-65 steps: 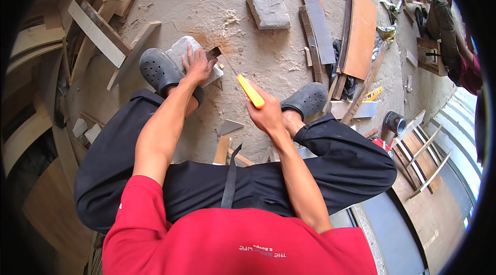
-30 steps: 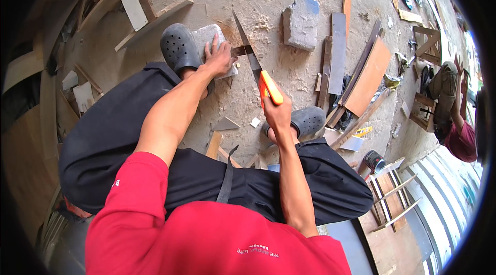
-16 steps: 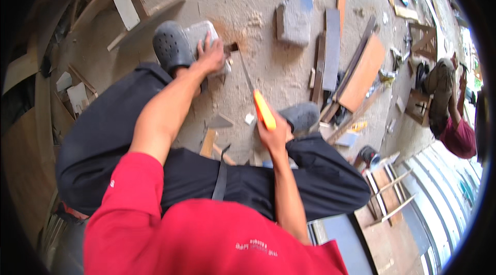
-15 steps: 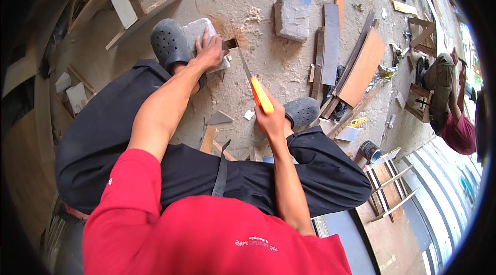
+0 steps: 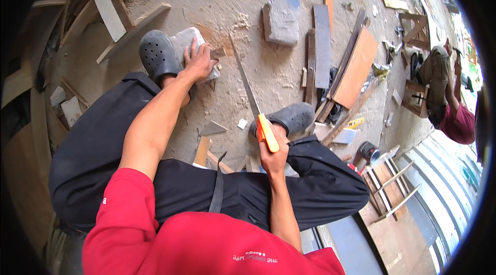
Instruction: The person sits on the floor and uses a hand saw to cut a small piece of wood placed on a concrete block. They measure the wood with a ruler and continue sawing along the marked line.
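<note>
My left hand [image 5: 197, 63], fingers partly spread, holds a short piece of brown wood [image 5: 218, 53] down on a pale grey block [image 5: 185, 38]. Only the wood's right end shows; the palm hides the rest. My left shoe [image 5: 156, 50], a dark grey clog, stands against the block's left side. In my right hand [image 5: 274, 157] is a handsaw [image 5: 246, 83], gripped by its yellow and orange handle. Its narrow blade points away from me, apart from the wood, with the tip over the floor to the right of the block.
Another rough block [image 5: 282, 18] stands farther off. Right of it lie a grey board [image 5: 322, 45] and an orange-brown board [image 5: 355, 68]. Boards [image 5: 106, 1] pile up at far left. A paint can [image 5: 368, 152] is beyond my right knee. Another person [image 5: 444, 89] sits at far right.
My right hand has drawn the saw back toward me, and its blade has come away from the wood's end. The left hand still holds the wood on the block.
</note>
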Available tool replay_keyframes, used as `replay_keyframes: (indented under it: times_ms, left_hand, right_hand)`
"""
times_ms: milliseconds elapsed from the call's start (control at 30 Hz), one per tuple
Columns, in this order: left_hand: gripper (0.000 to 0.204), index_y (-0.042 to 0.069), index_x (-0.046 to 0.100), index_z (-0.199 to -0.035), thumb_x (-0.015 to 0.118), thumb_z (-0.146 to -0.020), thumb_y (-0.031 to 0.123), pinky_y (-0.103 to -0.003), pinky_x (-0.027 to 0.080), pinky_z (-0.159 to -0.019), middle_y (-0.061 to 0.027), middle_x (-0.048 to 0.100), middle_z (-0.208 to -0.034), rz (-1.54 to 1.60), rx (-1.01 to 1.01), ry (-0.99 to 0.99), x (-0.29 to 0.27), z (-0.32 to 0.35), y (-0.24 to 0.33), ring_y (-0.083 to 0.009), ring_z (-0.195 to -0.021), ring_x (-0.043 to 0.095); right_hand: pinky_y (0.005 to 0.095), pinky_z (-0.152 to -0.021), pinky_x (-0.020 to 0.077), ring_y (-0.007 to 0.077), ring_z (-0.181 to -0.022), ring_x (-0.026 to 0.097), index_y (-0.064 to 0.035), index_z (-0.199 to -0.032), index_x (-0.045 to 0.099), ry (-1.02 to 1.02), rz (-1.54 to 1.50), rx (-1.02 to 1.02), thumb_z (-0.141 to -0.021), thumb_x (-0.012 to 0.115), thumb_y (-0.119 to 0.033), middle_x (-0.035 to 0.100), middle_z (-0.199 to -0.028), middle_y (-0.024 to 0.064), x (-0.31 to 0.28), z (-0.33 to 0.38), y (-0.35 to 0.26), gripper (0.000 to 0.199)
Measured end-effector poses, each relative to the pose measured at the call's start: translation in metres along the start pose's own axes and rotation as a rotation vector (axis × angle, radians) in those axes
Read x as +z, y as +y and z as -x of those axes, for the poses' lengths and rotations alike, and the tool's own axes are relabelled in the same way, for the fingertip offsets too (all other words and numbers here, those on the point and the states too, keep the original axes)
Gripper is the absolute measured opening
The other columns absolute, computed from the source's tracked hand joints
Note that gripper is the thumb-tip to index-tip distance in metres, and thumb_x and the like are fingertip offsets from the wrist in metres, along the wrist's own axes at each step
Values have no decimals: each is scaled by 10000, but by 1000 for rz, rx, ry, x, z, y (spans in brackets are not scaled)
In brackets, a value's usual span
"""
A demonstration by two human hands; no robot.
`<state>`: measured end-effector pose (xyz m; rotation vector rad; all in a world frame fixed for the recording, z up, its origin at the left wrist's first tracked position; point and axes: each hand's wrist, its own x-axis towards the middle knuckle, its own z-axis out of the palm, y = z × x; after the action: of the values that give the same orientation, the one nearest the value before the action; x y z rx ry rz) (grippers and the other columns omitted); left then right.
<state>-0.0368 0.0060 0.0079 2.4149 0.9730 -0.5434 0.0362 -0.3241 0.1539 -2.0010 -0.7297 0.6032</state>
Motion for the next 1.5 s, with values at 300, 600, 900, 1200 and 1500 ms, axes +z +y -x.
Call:
replay_keyframes:
  times_ms: [300,600,900,1200,1500]
  left_hand:
    - [810,107,486,-1399,544,-840,691,-592,74,-1139,-130,465,-1459,-72,44,160,-10,-4,18,-285,-1437,296]
    - [587,127,615,-1250,699,-820,519,-482,232,-1036,-118,680,-1180,145,38,-88,-38,-29,14,-291,-1148,598]
    - [492,123,630,-1139,715,-824,491,-462,293,-1035,-133,711,-1072,177,88,107,-21,-19,14,-304,-1066,635]
    - [457,81,630,-1086,791,-784,384,-421,531,-766,-176,716,-952,328,13,314,-14,-22,13,-348,-892,688]
    - [468,84,598,-1079,717,-821,456,-499,408,-954,-172,689,-938,1,128,369,0,-10,24,-311,-991,638]
  right_hand:
    - [331,-874,527,265,-990,703,1,-1251,624,112,-75,80,-768,626,23,700,-1110,181,-20,-13,-25,483]
    - [314,-919,505,244,-1058,680,1,-1273,607,94,-171,230,-791,618,-5,686,-1164,179,-19,-18,-21,482]
    - [309,-878,527,263,-1036,689,-50,-1321,580,78,-97,103,-792,656,-36,674,-1187,175,-10,-24,-24,534]
    - [327,-852,543,302,-1014,687,-79,-1333,571,69,-181,98,-765,650,-36,669,-1174,186,1,-29,-16,575]
    - [322,-821,549,298,-972,701,-71,-1318,585,73,-169,104,-759,648,-32,678,-1149,193,4,-32,-14,564]
